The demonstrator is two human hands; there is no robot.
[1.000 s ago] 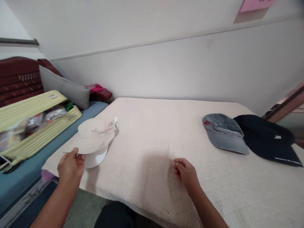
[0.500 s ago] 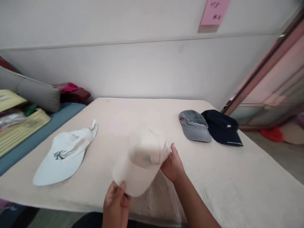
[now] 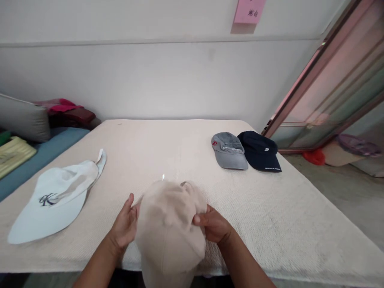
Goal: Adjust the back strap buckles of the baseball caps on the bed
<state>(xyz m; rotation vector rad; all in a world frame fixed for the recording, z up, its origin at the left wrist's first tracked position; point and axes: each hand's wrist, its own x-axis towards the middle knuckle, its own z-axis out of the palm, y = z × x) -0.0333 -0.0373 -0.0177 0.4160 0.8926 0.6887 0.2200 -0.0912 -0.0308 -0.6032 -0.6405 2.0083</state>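
Observation:
A beige baseball cap [image 3: 171, 232] is in front of me at the table's near edge, its crown facing up and its brim pointing down toward me. My right hand [image 3: 214, 224] grips its right side, thumb on top of the fabric. On the opposite side, my left hand [image 3: 126, 224] holds the cap's edge with its thumb sticking up; its fingertips are hidden behind the cloth. To the left lies a white cap [image 3: 60, 188] with dark lettering on its front. A grey cap [image 3: 229, 154] and a navy cap [image 3: 259, 150] rest side by side at the back right.
The table [image 3: 162, 148] has a cream textured cover and meets a white wall [image 3: 150, 80] bearing a pink note [image 3: 249, 12]. At left are a grey cushion [image 3: 24, 116] and a yellow ribbed item [image 3: 15, 156] on a blue surface. A framed sliding door [image 3: 318, 80] stands at right.
The beige cap has been turned so its crown faces up and its brim points toward me, and it has come nearer. My left hand has shifted from the brim to the cap's left side.

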